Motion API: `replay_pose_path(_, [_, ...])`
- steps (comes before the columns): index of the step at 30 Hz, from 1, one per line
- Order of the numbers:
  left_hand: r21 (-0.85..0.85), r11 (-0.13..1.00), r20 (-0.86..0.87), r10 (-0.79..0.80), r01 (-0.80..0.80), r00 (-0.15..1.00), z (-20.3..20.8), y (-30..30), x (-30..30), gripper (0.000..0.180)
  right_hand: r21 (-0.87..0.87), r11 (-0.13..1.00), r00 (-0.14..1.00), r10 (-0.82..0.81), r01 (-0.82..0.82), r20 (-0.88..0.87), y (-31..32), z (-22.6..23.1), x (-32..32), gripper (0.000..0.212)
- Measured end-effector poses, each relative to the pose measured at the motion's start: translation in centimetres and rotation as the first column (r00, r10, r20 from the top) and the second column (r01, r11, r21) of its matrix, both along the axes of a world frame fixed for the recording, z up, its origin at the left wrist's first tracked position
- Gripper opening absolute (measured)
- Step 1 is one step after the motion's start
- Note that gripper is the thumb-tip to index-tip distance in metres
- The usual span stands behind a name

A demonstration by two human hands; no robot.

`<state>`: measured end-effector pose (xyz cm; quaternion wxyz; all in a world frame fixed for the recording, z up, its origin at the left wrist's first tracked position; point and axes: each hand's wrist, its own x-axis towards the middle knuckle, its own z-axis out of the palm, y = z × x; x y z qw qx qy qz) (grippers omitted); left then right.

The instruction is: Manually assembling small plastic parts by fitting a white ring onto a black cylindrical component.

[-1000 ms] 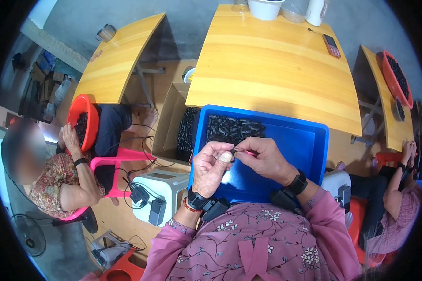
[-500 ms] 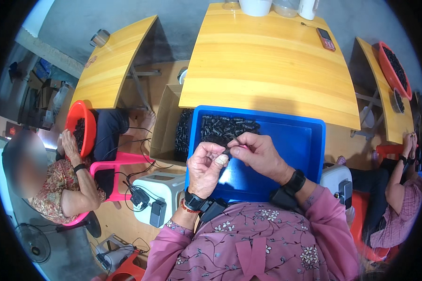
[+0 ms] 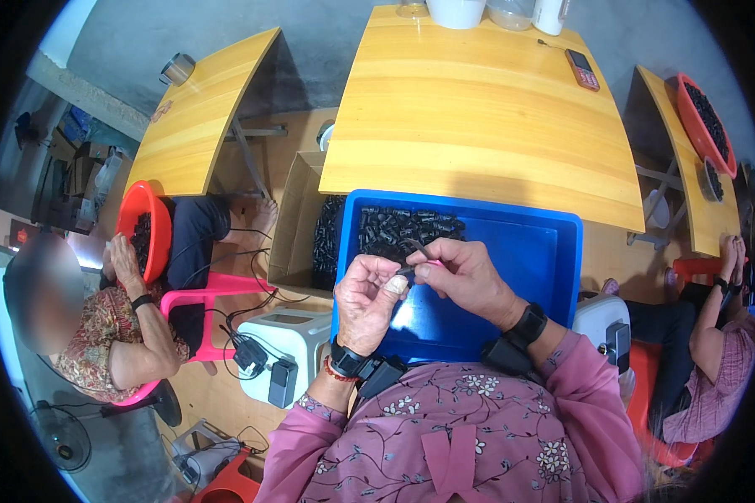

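Observation:
My left hand [image 3: 367, 303] pinches a small black part [image 3: 405, 272] between thumb and fingers, above the near left of a blue bin [image 3: 520, 339]. Close beside it, my right hand [image 3: 470, 278] is closed around a slim tool [image 3: 417, 246] with a dark curved end; a bit of pink shows under the fingers. The fingertips of both hands almost meet at the part, and they hide most of it. Many small black pieces [image 3: 394, 228] lie heaped in the far left of the bin.
A yellow table [image 3: 478, 126] stands beyond the bin, with a phone [image 3: 582, 70] on it. Left of the bin is a cardboard box [image 3: 294, 226] of black pieces. People sit at both sides; the left one has a red basin [image 3: 164, 226]. Cables hang over a white stool [image 3: 285, 335].
The tool in my right hand has tilted slightly, and more pink shows under the fingers. My left hand stays nearly in place with the black part.

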<state>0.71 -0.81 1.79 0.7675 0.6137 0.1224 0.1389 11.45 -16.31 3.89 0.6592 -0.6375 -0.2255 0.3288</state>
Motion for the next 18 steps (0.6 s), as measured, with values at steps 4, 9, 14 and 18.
replay_pose_path(4, [0.048,0.999,0.002,0.003,-0.003,1.000,0.3,-0.1,0.0,0.019,0.035,0.999,0.986,-0.020,0.014,0.168,0.1,-0.4,0.0,0.015])
replay_pose_path(9, [0.024,1.000,0.005,0.001,-0.001,1.000,0.6,-0.3,0.0,0.019,0.032,0.999,1.000,-0.004,0.003,0.024,0.0,0.0,0.1,0.015])
replay_pose_path(14, [0.072,0.997,-0.017,-0.003,0.004,1.000,0.7,-0.3,0.1,0.017,0.066,0.998,1.000,-0.002,0.002,0.006,0.0,-0.2,0.0,0.014])
replay_pose_path(18, [0.160,0.987,-0.034,0.007,-0.001,0.999,1.1,-0.5,0.2,0.017,0.042,0.999,1.000,-0.002,0.003,-0.026,0.1,-0.1,0.1,0.012])
